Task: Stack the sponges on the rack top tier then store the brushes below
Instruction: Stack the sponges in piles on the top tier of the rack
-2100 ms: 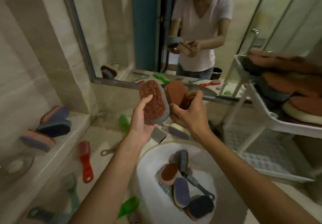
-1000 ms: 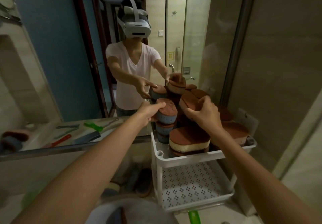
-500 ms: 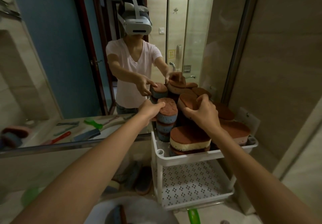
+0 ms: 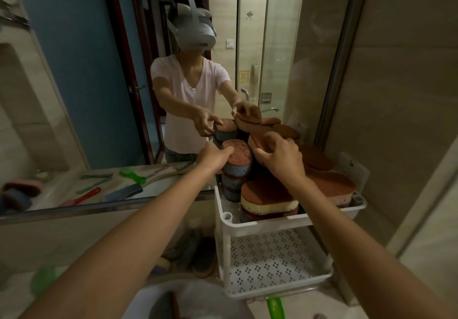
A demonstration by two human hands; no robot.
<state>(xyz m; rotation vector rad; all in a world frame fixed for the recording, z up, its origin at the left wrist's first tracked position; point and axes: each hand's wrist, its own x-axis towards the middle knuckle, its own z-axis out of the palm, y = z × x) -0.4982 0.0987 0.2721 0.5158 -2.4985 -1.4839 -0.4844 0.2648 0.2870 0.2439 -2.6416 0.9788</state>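
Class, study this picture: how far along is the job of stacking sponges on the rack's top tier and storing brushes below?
Done: many sponges are piled on the top tier. In hand: the left hand steadies a blue sponge atop a stack, and the right hand presses a brown sponge onto the pile. Left: the lower shelf holds no brushes, and a green brush handle lies below the rack.

White rack (image 4: 270,225) (sponges (image 4: 269,196) piled on top)
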